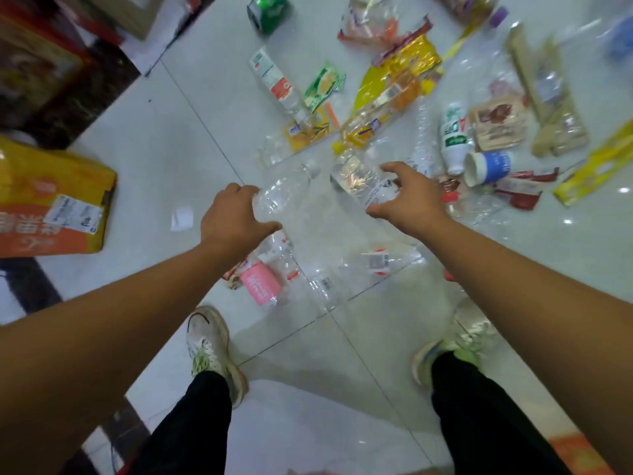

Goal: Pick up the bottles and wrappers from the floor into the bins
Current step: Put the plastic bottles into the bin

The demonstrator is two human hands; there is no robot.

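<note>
Cut off, hidden and blurred around your feet

Your left hand (233,217) hides the base of its clear bottle (284,193); far beyond your shoes, the green can (269,10) is cropped by the top edge, and the blue item (621,34) there is blurred.

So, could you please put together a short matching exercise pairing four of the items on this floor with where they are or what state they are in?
Items:
1. clear bottle
2. green can
3. pink-labelled bottle
4. blue and white cup

Places or states:
A. on its side, right of the right hand
B. top of the view
C. in the left hand grip
D. by the left shoe

Pairs: 1-C, 2-B, 3-D, 4-A
</note>
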